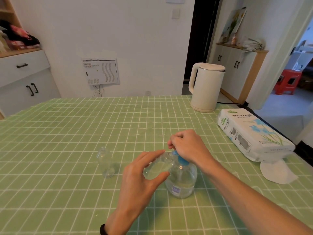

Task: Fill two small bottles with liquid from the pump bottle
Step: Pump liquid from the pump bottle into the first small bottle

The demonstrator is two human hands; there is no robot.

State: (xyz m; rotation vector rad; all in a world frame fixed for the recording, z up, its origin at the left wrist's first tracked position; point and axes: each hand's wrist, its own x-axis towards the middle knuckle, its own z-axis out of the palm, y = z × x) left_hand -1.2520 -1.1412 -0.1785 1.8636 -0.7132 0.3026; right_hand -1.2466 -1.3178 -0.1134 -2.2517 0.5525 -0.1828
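A clear pump bottle (182, 179) with a blue pump head stands on the green checked tablecloth, near the middle front. My right hand (188, 145) rests on top of the blue pump head, fingers curled over it. My left hand (141, 172) holds a small clear bottle (158, 166) tilted, its mouth up against the pump's nozzle. A second small clear bottle (105, 162) stands upright and uncapped on the cloth, to the left of my hands and apart from them.
A white electric kettle (205, 86) stands at the back right of the table (67, 129). A pack of tissue paper (254, 133) lies at the right edge with a loose tissue (277, 172) below it. Cabinets line the walls behind.
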